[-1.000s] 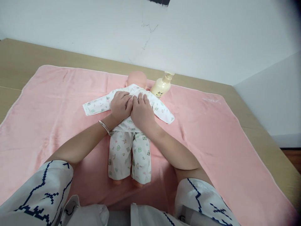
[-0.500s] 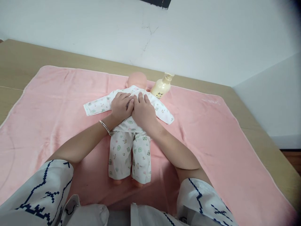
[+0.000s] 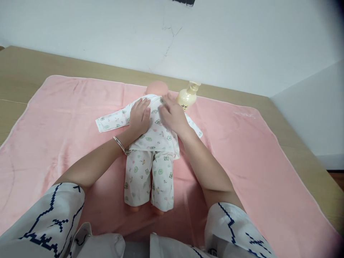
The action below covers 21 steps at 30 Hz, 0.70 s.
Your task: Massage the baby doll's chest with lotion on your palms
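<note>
A baby doll [image 3: 153, 143] in a white printed shirt and trousers lies face down on a pink blanket [image 3: 59, 118], its bare head toward the wall. My left hand [image 3: 139, 115] rests flat on the doll's left shoulder, fingers stretched out; a silver bracelet is on that wrist. On the doll's right shoulder, just below the neck, my right hand [image 3: 174, 114] lies with its fingers extended, slightly blurred. Neither hand holds anything.
A cream pump bottle [image 3: 187, 96] stands on the blanket just right of the doll's head, close to my right hand. The blanket covers a wooden surface [image 3: 24, 71] against a white wall. My patterned sleeves fill the lower edge.
My hands, which were together on the middle of the doll's back, have parted. The right hand slid up and right toward the shoulder; the left shifted slightly up.
</note>
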Available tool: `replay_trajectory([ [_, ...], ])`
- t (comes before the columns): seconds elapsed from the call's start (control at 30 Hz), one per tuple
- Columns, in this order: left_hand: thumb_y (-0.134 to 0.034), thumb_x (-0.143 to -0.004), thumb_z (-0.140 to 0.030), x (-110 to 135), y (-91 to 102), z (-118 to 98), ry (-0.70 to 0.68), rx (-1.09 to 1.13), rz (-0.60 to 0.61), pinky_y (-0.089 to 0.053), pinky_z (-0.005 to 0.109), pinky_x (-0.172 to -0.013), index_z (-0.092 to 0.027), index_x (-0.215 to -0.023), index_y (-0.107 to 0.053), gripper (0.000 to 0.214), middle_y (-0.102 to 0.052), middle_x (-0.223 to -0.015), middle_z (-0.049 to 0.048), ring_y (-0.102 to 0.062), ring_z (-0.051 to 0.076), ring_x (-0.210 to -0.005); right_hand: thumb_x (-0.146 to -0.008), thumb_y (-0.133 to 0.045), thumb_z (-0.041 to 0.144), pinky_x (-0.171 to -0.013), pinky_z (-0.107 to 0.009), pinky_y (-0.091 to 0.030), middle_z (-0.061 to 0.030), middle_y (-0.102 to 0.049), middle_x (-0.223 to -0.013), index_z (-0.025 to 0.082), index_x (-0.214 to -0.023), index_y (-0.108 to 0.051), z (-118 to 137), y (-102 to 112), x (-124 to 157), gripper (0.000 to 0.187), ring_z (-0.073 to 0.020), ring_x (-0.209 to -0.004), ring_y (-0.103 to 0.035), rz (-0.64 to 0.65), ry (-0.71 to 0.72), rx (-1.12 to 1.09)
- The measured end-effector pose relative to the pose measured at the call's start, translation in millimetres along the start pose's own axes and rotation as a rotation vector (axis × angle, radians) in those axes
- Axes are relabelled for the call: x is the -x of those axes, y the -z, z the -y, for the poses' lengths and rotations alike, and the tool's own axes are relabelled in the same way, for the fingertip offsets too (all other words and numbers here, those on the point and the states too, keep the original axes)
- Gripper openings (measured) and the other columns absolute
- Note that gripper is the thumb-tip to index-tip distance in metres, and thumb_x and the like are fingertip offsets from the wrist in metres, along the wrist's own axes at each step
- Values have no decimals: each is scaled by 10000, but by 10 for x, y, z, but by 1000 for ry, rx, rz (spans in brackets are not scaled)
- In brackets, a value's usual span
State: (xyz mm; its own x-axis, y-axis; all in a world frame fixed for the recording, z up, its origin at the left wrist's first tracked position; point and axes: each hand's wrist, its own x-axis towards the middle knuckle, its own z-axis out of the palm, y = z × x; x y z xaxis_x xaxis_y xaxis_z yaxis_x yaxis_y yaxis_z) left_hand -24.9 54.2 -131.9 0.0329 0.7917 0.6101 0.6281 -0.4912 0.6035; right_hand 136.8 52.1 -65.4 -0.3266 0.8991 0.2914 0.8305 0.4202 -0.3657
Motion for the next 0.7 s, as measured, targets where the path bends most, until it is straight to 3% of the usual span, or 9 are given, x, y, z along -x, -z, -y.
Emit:
replay_trajectory([
  [0.1, -81, -984, -627, 25, -11, 31, 38, 88, -45, -330, 457, -1197, -175, -1322, -560, 741, -581, -1395, 117, -447, 256, -1392, -970, -340, 299, -1206, -529, -256, -132, -293, -1613, 138, -1483, -386, 56, -52, 35, 540, -269, -1512, -230, -113, -21, -20],
  [0.27, -128, -987, -621, 54, -18, 51, 40, 150, -93, -352, 444, -1184, -171, -1311, -562, 705, -588, -1378, 147, -495, 249, -1348, -957, -387, 272, -1223, -570, -183, -146, -390, -1563, 124, -1412, -497, 179, -180, 74, 490, -321, -1492, -270, 31, 115, 44],
  [0.43, -139, -989, -619, 57, 4, 26, 62, 177, -104, -377, 449, -1169, -185, -1328, -546, 685, -579, -1391, 133, -513, 242, -1329, -934, -392, 239, -1242, -548, -159, -100, -285, -1619, 155, -1470, -406, 190, -162, 95, 542, -265, -1533, -153, -128, 119, 37],
  [0.6, -180, -977, -641, 48, 23, -7, 77, 145, -78, -376, 481, -1167, -129, -1326, -550, 722, -584, -1369, 178, -514, 276, -1319, -931, -396, 218, -1237, -555, -166, -184, -365, -1568, 76, -1414, -483, 281, -175, 143, 510, -330, -1497, -255, 40, 119, 110],
  [0.7, -188, -982, -631, 58, 22, -13, 75, 134, -91, -388, 473, -1161, -118, -1327, -545, 714, -586, -1366, 176, -523, 271, -1306, -930, -401, 230, -1237, -546, -181, -147, -311, -1602, 113, -1445, -444, 334, -104, 184, 530, -303, -1515, -212, -11, 141, 92],
])
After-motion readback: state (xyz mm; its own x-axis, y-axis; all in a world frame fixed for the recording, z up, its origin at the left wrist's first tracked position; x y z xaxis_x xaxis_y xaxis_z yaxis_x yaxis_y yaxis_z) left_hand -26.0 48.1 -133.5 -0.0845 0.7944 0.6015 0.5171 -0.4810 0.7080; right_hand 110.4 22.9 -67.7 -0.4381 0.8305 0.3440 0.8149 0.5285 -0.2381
